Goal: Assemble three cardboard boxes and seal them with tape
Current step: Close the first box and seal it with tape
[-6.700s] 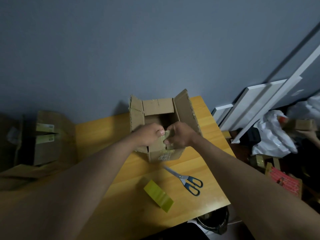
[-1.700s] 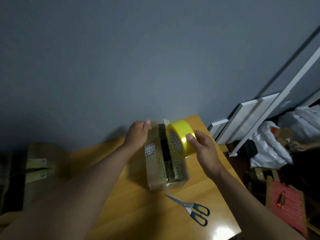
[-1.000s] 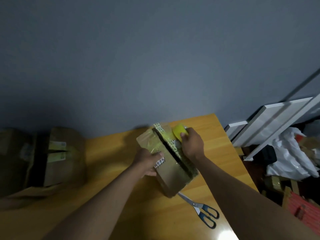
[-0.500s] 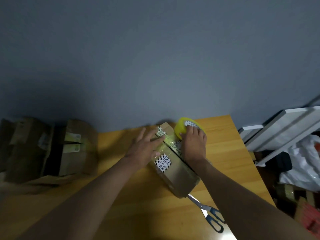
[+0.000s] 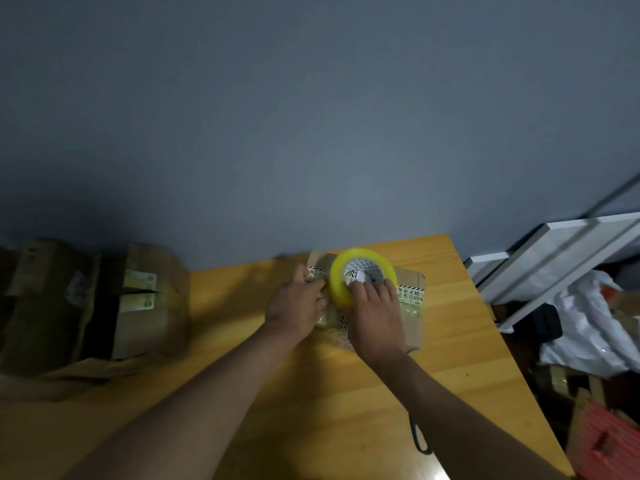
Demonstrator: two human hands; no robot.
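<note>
Since half a second ago, my view has swung left and the small brown cardboard box (image 5: 410, 308) has turned on the yellow wooden tabletop (image 5: 329, 393), so its long side now runs more squarely across my view. My right hand (image 5: 375, 315) has come with it: it grips the yellow roll of packing tape (image 5: 362, 275), fingers curled over the near rim and into the printed core, the roll standing on the box's top at the far end. My left hand (image 5: 294, 304) rests on the box's left side with fingers bent over the edge, pressing it down; whether it pinches the tape end I cannot tell, as the fingertips are blurred.

Progress, as I judge it: this box is folded shut and carries old printed tape strips, but I see no fresh strip fully laid (the seam is hidden under both hands). Sealing of this box is therefore under way, not finished.

Brown cardboard boxes (image 5: 138, 303) sit at the table's left end, their state unclear in the dim light. Blue-handled scissors (image 5: 419, 436) lie near the front edge, mostly behind my right forearm; cutting remains to be done.
</note>
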